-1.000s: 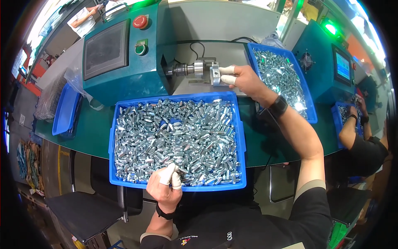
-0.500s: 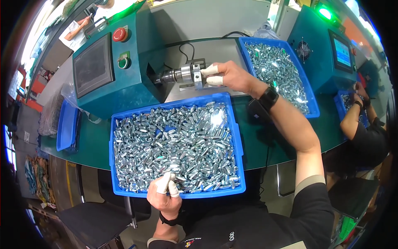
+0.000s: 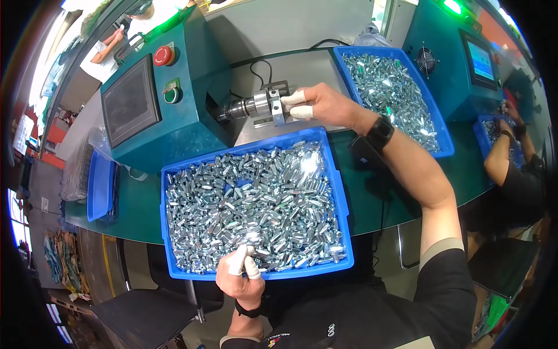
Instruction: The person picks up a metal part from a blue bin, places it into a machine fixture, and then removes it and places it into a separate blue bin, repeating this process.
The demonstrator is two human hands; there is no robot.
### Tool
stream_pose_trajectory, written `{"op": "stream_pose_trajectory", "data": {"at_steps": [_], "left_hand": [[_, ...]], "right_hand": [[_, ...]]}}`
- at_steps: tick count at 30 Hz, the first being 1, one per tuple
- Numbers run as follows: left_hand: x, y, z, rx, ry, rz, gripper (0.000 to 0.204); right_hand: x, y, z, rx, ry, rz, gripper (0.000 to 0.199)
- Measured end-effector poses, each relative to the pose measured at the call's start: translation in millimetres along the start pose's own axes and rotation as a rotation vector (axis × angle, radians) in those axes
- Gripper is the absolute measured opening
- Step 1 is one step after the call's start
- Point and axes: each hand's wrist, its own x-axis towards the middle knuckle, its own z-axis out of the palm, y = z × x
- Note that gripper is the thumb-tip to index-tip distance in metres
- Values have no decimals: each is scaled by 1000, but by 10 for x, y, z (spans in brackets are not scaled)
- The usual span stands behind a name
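Observation:
My right hand (image 3: 334,107), with white finger cots on thumb and forefinger, reaches to the metal clamping fixture (image 3: 269,104) on the teal machine's spindle (image 3: 237,109). Its fingers are pinched at the fixture's right face, and whatever lies between them is hidden. My left hand (image 3: 239,281), also with finger cots, is closed at the near edge of a blue tray (image 3: 165,224) full of shiny hexagonal metal sleeves (image 3: 256,209). Thumb and forefinger press together over the sleeves; what they hold is too small to make out.
The teal machine (image 3: 195,87) carries a dark screen, a red stop button (image 3: 164,56) and a green-ringed button (image 3: 172,95). A second blue tray of metal sleeves (image 3: 395,96) stands right of the fixture. Empty blue trays (image 3: 100,186) sit at left. A co-worker (image 3: 511,157) works at far right.
The whole view has shifted slightly, so the near tray appears a little further right. Both hands keep their places, the right at the fixture and the left at the tray's near edge.

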Motion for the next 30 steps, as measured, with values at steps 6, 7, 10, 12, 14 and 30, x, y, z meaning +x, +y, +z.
{"op": "stream_pose_trajectory", "data": {"at_steps": [6,7,10,12,14,30], "left_hand": [[-21,-8,10,-1,6,1,22],[-18,-2,10,0,4,6,22],[-10,25,11,16,-2,-14,22],[-21,26,17,20,5,-6,22],[-39,12,14,28,21,-4,22],[-51,-2,46,-3,70,10,20]], "right_hand": [[-1,32,-30,-18,-12,-20,38],[0,40,-34,-20,-11,-8,38],[10,53,-27,-8,17,31,37],[22,42,-13,15,62,92,37],[5,30,-38,29,139,151,35],[231,-412,139,-1063,373,54,51]]}}
